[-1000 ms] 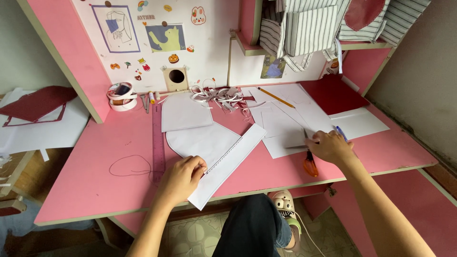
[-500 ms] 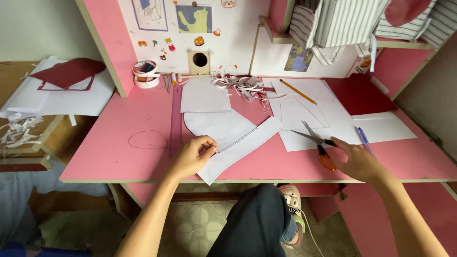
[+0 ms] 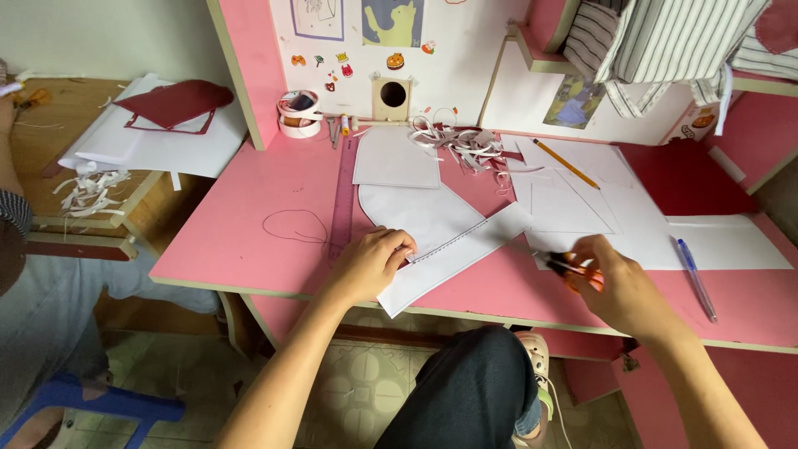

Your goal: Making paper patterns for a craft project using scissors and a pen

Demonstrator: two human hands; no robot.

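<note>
My left hand (image 3: pixel 372 264) rests on the pink desk (image 3: pixel 241 241), fingers pressing the near end of a long white paper strip (image 3: pixel 453 259) that lies diagonally across the desk. Beside it lies a rounded white paper piece (image 3: pixel 416 214). My right hand (image 3: pixel 619 287) grips orange-handled scissors (image 3: pixel 573 270), blades pointing left toward the strip's far end. The hand covers most of the handles.
A pink ruler (image 3: pixel 342 199) lies left of the papers. White sheets (image 3: pixel 582 199), a yellow pencil (image 3: pixel 565 163), a blue pen (image 3: pixel 697 278), dark red paper (image 3: pixel 686 179), paper scraps (image 3: pixel 461 141) and tape rolls (image 3: pixel 299 114) sit on the desk. Another person (image 3: pixel 25 249) is at left.
My right hand has picked the scissors up off the sheets and brought them left toward the strip. My left hand stays on the strip. The camera has shifted.
</note>
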